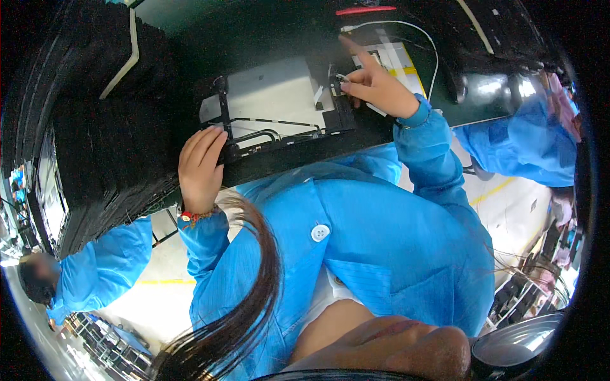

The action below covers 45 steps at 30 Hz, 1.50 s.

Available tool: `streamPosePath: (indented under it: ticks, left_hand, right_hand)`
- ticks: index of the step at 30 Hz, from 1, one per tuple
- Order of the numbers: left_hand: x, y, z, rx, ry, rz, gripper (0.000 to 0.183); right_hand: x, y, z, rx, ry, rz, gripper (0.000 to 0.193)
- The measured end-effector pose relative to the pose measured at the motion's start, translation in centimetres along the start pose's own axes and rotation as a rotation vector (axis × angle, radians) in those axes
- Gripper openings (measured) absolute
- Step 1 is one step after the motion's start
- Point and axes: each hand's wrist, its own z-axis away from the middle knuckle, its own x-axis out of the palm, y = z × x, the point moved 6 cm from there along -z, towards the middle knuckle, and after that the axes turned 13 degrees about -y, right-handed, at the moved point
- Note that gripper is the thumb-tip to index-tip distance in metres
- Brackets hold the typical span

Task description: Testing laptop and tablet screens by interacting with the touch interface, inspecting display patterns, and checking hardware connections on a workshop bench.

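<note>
A flat panel (pixel 273 89) with a whitish back, a black frame and black cables lies on the dark table in front of me. My left hand (pixel 202 166) rests at its left near corner. Its fingers are stretched out and close together, fingertips on the black frame. At the panel's right edge, my right hand (pixel 381 86) has thumb and a finger pinched at a small silvery piece (pixel 342 79), while the index finger points out away from me. What exactly the piece is, I cannot make out. A short white strip (pixel 318 95) stands out on the panel beside the pinch.
A tall stack of black trays or sheets (pixel 121 140) stands close at my left; another dark stack (pixel 502 38) is at the far right. A white cable (pixel 434 51) curves past papers with yellow edges (pixel 413 71). A red strip (pixel 365 10) lies farther back. Blue-sleeved people work on both sides.
</note>
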Motion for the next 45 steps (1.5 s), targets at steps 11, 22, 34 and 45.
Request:
streamPosePath:
  ticks: [11, 22, 34, 45]
  left_hand:
    - [-1.0, 0.0, -1.4, -0.105, -0.336, 0.084, 0.06]
    - [4.5, 6.7, -7.3, 0.303, -0.241, 0.146, 0.056]
    - [7.4, 1.1, -16.5, 0.25, -0.128, 0.1, 0.047]
    - [7.6, -2.3, -21.7, 0.263, 0.041, -0.046, 0.047]
  right_hand:
    - [-17.3, 1.6, 3.2, 0.133, 0.522, 1.205, 0.026]
    - [-15.1, -1.8, -5.0, 0.193, 0.159, 1.374, 0.024]
    - [-11.6, -5.8, -2.5, -0.334, 0.543, 0.007, 0.01]
    - [-9.8, 0.4, -13.1, -0.854, 0.22, 0.031, 0.021]
